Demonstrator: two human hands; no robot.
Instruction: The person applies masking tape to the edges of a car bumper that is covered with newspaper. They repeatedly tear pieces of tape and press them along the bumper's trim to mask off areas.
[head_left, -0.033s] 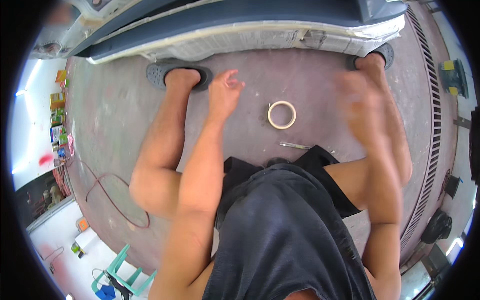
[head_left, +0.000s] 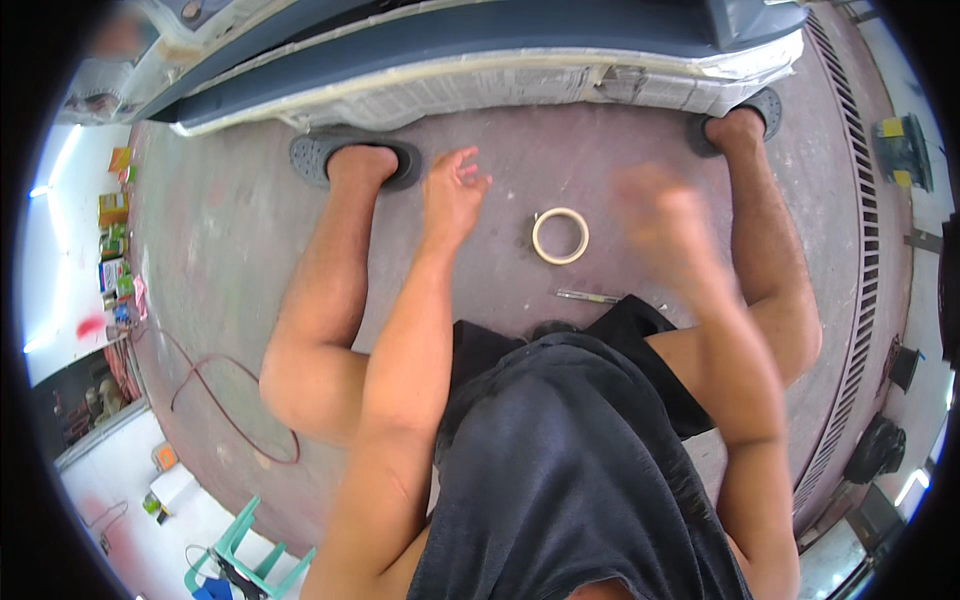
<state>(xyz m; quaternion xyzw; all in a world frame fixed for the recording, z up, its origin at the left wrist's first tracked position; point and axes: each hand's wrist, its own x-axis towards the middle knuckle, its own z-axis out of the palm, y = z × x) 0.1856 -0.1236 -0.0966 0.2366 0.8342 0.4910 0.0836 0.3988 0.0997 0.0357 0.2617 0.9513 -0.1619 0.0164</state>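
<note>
My left hand (head_left: 455, 198) hovers over the floor beside my left foot, open, its fingers loosely bent and apart with nothing visible between them. Smeared by motion, my right hand (head_left: 668, 222) is off to the right, and its fingers do not show clearly. Between the two hands a roll of cream masking tape (head_left: 584, 248) lies flat on the floor, touched by neither. Closer to my lap is a slim, pale cutter-like tool (head_left: 588, 296), its exact kind unclear. Ahead stands a dark blue-grey vehicle panel (head_left: 480, 62), its lower side covered with taped newspaper (head_left: 450, 101).
My feet in grey clogs (head_left: 312, 160) are spread wide near the panel. A reddish hose (head_left: 205, 372) curls on the floor at left. Boxes and cans (head_left: 113, 208) line the left wall, with a green plastic stool (head_left: 240, 530) at lower left. A slotted drain grate (head_left: 866, 250) runs along the right.
My right hand has swung left, away from my right leg and toward the tape roll. The left hand has barely moved. The tape and the slim tool stay on the floor.
</note>
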